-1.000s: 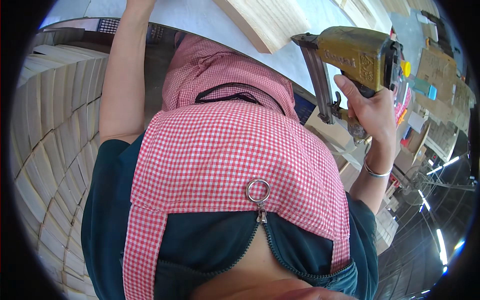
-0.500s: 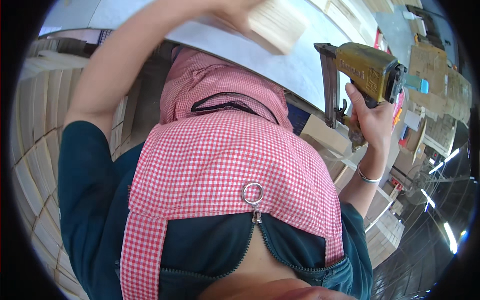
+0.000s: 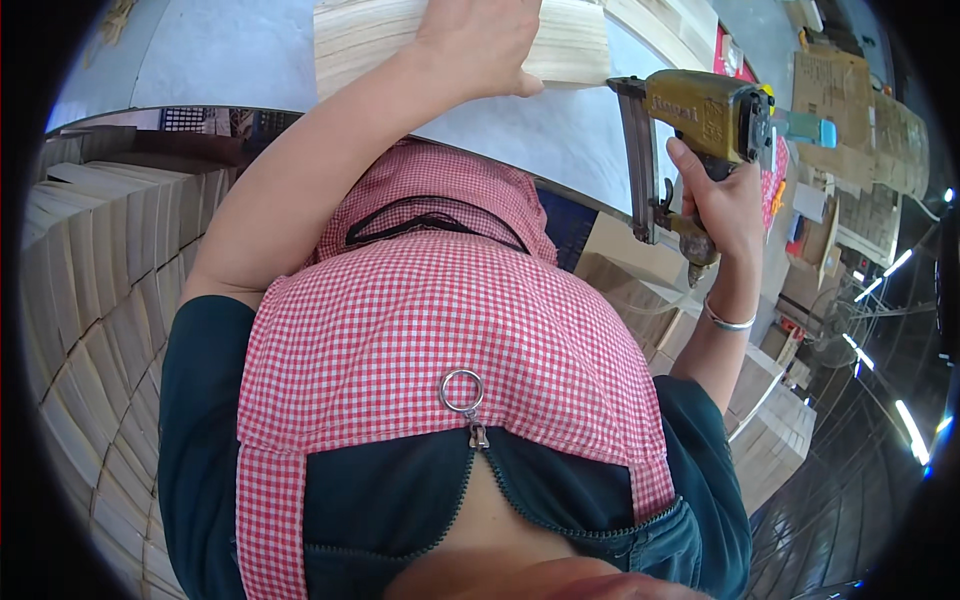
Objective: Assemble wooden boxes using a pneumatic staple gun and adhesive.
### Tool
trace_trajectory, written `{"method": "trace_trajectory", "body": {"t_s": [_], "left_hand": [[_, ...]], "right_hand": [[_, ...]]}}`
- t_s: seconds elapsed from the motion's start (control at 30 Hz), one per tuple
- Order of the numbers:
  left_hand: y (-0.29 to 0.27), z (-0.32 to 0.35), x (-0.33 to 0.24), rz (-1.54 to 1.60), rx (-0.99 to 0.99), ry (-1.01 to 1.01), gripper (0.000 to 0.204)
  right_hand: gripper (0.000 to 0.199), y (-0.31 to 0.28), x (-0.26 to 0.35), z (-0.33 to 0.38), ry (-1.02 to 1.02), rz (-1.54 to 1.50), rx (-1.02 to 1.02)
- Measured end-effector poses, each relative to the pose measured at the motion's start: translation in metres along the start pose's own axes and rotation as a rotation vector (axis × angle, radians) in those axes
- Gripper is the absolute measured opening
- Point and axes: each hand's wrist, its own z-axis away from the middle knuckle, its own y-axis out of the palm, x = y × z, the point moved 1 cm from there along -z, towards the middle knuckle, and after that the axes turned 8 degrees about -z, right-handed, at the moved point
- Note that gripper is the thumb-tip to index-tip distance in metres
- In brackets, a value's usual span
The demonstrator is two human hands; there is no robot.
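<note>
My left hand (image 3: 480,48) reaches across a pale wooden piece (image 3: 365,42) that lies over the worktable at the top of the view. Its thumb hooks over the near edge, and the other fingers are partly cut off by the picture's upper edge. A yellow-and-black nail gun (image 3: 700,105) is gripped in my right hand (image 3: 728,205), with the fingers wrapped round its handle and the thumb up along the side. The gun's dark nose is right beside the wood's right end; whether they touch I cannot tell.
The worktable (image 3: 225,60) has a pale top, with more wooden strips (image 3: 665,25) beyond the gun. Stacked wooden pieces (image 3: 90,240) fill the left side. A cardboard box (image 3: 632,250) stands below the table edge, and flattened cardboard (image 3: 830,110) lies at the far right.
My left hand has brought the wooden piece down and laid it lengthwise along the table, its right end beside the nail gun. The gun has shifted slightly left and up in the view.
</note>
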Motion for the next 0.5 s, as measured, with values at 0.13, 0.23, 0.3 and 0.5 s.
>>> {"method": "trace_trajectory", "body": {"t_s": [0.13,0.23,0.3,0.5], "left_hand": [[-0.011,0.0,-0.003,0.025,0.097,-0.032,0.069],[-0.007,-0.003,-0.003,0.057,0.157,-0.043,0.072],[-0.001,-0.006,-0.001,0.099,0.211,-0.05,0.08],[-0.014,0.028,0.025,0.192,0.081,-0.058,0.109]], "right_hand": [[0.028,0.002,0.0,-0.001,-0.016,-0.008,0.014],[0.028,0.0,-0.001,-0.003,0.015,-0.004,0.029],[0.03,-0.003,-0.003,-0.005,0.081,0.008,0.051],[0.03,0.001,-0.002,-0.005,0.024,-0.044,0.016]]}}
